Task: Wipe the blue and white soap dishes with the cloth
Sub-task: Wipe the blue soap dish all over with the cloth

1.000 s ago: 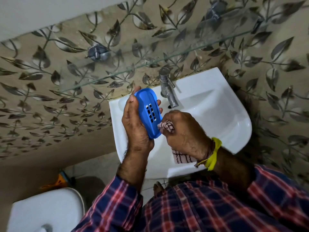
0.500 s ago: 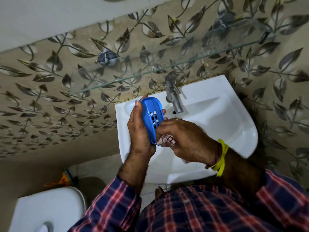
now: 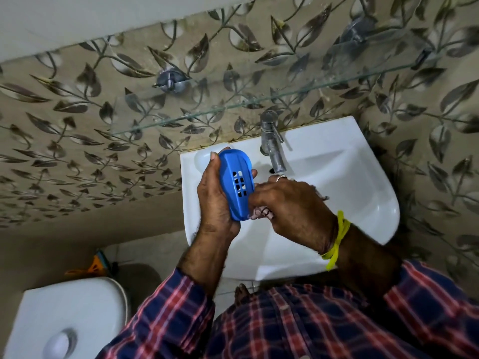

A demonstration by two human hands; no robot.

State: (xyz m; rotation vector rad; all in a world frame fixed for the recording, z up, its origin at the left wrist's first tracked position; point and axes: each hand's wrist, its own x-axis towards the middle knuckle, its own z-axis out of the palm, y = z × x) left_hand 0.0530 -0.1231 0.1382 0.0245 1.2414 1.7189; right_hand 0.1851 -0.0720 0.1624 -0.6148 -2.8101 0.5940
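Note:
My left hand (image 3: 215, 203) holds the blue soap dish (image 3: 234, 182) on edge over the white basin (image 3: 363, 203), its slotted underside facing me. My right hand (image 3: 290, 206) is closed around a striped cloth (image 3: 261, 212) and presses it against the lower end of the blue dish. Only a small bunch of the cloth shows below my fingers. A white rounded shape (image 3: 203, 158), possibly the white soap dish, sits on the basin's back left corner, mostly hidden behind my left hand.
A steel tap (image 3: 272, 143) stands at the back of the basin, close to my right fingers. A glass shelf (image 3: 233, 104) runs along the leaf-patterned wall above. A white toilet cistern (image 3: 64, 320) is at lower left, with an orange item (image 3: 96, 265) on the floor.
My right hand with the cloth has slid up along the blue dish and now covers its lower half. The hanging tail of cloth is no longer visible. The camera view has shifted.

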